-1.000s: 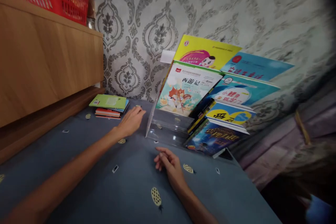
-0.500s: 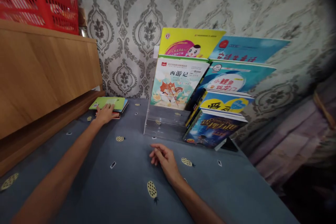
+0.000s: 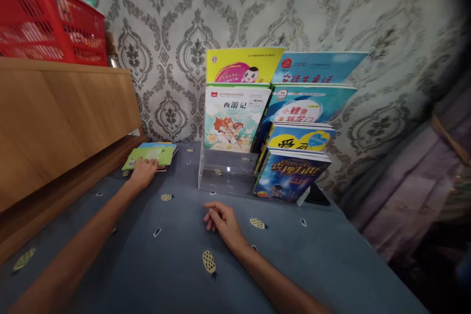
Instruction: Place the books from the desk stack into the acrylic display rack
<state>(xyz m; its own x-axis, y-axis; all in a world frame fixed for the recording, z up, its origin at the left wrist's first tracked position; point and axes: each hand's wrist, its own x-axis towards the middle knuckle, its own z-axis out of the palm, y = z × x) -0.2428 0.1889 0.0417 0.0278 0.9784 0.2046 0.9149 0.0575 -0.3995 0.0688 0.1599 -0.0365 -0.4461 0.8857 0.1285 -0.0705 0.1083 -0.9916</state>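
Green book [image 3: 150, 152] lies under the fingers of your left hand [image 3: 143, 175], whether gripped unclear; press lightly, lest the lower books [image 3: 162, 169] slide. Your right hand [image 3: 223, 224], fingers loosely curled, holds nothing.

Bare left hand [image 3: 144, 174], bare right hand [image 3: 223, 222], slender uncovered forearms [image 3: 101, 223]
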